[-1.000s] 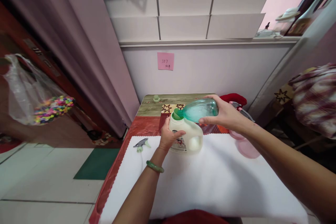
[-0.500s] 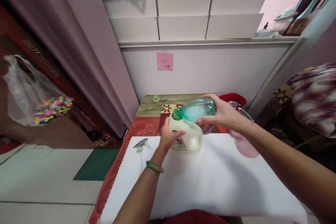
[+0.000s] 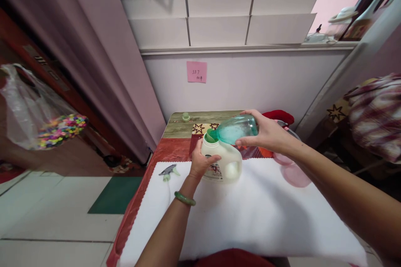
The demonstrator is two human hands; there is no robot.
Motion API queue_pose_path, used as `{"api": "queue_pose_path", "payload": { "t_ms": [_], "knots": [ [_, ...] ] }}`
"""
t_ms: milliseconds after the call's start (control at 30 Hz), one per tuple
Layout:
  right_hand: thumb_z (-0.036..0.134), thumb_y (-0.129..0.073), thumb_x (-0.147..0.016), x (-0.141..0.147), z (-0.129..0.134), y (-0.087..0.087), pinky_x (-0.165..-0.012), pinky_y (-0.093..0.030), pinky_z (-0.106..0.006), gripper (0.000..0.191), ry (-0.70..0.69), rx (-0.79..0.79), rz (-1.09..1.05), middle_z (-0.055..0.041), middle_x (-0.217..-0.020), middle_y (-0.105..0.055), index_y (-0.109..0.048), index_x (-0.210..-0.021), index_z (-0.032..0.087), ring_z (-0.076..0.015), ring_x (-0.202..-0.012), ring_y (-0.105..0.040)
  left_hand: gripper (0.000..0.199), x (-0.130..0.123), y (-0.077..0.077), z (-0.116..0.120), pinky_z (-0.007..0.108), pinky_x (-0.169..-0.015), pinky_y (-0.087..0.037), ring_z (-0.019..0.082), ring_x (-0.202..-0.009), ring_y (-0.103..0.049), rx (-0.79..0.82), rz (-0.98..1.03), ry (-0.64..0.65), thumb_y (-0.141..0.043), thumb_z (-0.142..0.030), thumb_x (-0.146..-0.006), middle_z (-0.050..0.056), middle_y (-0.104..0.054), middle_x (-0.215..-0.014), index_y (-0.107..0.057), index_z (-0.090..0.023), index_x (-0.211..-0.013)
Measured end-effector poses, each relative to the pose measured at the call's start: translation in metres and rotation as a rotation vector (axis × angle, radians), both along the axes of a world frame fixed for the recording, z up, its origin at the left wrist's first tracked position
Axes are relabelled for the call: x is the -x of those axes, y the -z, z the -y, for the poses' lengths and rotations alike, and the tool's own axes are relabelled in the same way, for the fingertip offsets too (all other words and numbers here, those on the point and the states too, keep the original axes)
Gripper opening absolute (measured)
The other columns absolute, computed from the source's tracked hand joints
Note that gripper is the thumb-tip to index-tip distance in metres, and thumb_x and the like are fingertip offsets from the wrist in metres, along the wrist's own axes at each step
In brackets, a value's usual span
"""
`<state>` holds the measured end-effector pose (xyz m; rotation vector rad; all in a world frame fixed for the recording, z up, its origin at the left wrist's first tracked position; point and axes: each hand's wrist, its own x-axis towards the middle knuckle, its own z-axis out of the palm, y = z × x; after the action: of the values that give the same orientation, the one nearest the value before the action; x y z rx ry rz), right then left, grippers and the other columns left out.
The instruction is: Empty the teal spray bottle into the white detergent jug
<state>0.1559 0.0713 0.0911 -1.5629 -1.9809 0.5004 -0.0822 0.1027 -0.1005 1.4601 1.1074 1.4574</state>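
A cream-coloured jug with a side handle stands uncapped on the white cloth, a green spout in its mouth. My left hand is wrapped round the jug's left side below the neck. In my right hand is a clear teal spray bottle without its head, tipped almost level with its neck at the jug's green spout. Whether liquid is flowing I cannot make out. The grey and green spray head with its thin tube lies on the cloth left of my left hand. A green cap sits at the table's far left.
Pink see-through containers stand at the right, partly behind my right forearm. Something red lies at the back right. A white cloth covers most of the table, and a wall with a pink note rises behind.
Both hands stay nearly still on the jug and the bottle. The bottle keeps its tilt at the jug's mouth. The view shifts very slightly.
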Motion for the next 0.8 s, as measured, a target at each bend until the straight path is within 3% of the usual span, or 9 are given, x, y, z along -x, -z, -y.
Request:
{"api": "queue_pose_path", "payload": {
  "t_ms": [367, 633, 800],
  "knots": [
    [0.061, -0.084, -0.061, 0.003, 0.0, -0.005, -0.074, -0.053, -0.041, 0.098, 0.014, 0.011, 0.034, -0.0088, -0.106, -0.073, -0.046, -0.145, 0.028, -0.0341, -0.095, -0.069, 0.083, 0.0, 0.001, -0.001, 0.037, -0.089, -0.055, 0.027, -0.099, -0.069, -0.007, -0.006, -0.011, -0.094, -0.048, -0.053, 0.008, -0.074, -0.109, -0.058, -0.021, -0.123],
    [0.065, -0.083, -0.059, 0.006, 0.0, -0.009, -0.067, -0.05, -0.036, 0.092, 0.048, 0.018, 0.081, -0.0085, -0.098, -0.074, -0.05, -0.135, 0.025, -0.0329, -0.089, -0.07, 0.084, 0.0, -0.002, 0.001, 0.036, -0.086, -0.055, 0.027, -0.098, -0.069, 0.0, -0.008, -0.008, -0.093, -0.05, -0.053, 0.007, -0.073, -0.106, -0.057, -0.02, -0.122],
    [0.064, -0.083, -0.059, 0.007, 0.0, -0.013, -0.069, -0.051, -0.036, 0.092, 0.053, -0.01, 0.101, -0.0086, -0.103, -0.074, -0.051, -0.136, 0.026, -0.0328, -0.091, -0.07, 0.084, 0.0, -0.003, 0.001, 0.036, -0.088, -0.054, 0.027, -0.1, -0.068, -0.002, -0.012, -0.006, -0.093, -0.051, -0.052, 0.007, -0.073, -0.106, -0.058, -0.021, -0.122]
  ]
}}
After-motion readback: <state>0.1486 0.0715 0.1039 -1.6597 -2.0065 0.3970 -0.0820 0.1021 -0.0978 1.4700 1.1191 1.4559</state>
